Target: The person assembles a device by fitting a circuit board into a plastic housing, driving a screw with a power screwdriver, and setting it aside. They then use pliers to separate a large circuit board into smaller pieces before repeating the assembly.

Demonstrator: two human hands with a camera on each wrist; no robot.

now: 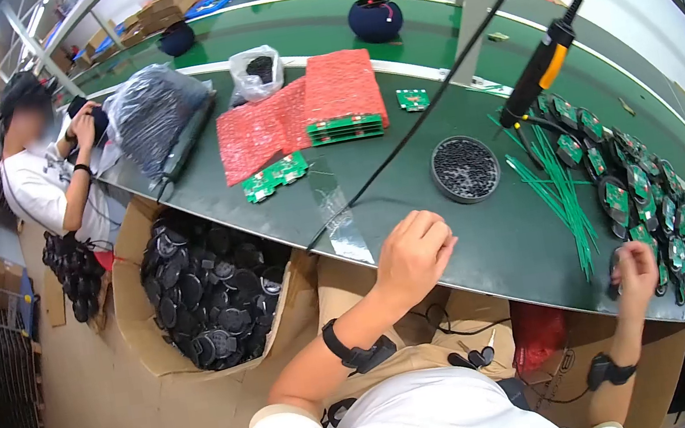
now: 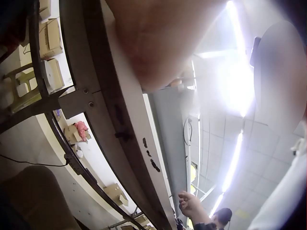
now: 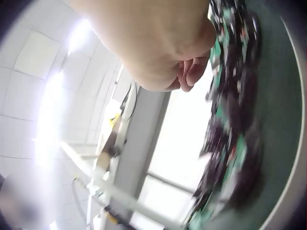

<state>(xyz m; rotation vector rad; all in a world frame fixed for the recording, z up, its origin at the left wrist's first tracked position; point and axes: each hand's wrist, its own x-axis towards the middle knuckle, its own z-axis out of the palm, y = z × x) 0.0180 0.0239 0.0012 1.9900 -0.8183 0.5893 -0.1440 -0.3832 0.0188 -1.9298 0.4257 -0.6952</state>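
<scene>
My left hand (image 1: pixel 413 257) hovers over the front edge of the green table, fingers loosely curled, with nothing seen in it. Close below the pile at the right, my right hand (image 1: pixel 637 276) has curled fingers at a small dark round casing (image 1: pixel 614 272), mostly covered by the hand. In the right wrist view the right hand (image 3: pixel 168 52) blocks whatever lies beyond its fingertips. Beside it are rows of black round casings (image 3: pixel 235 96) with green circuit boards. A round dish of small black parts (image 1: pixel 465 169) stands between my hands, near a bundle of green strips (image 1: pixel 566 198).
A black and orange electric screwdriver (image 1: pixel 541 71) hangs over the table, its cable crossing the view. Red bubble wrap (image 1: pixel 341 86) covers stacked green boards. A carton (image 1: pixel 142 324) of black round parts stands left of my legs. Another person (image 1: pixel 54 177) sits far left.
</scene>
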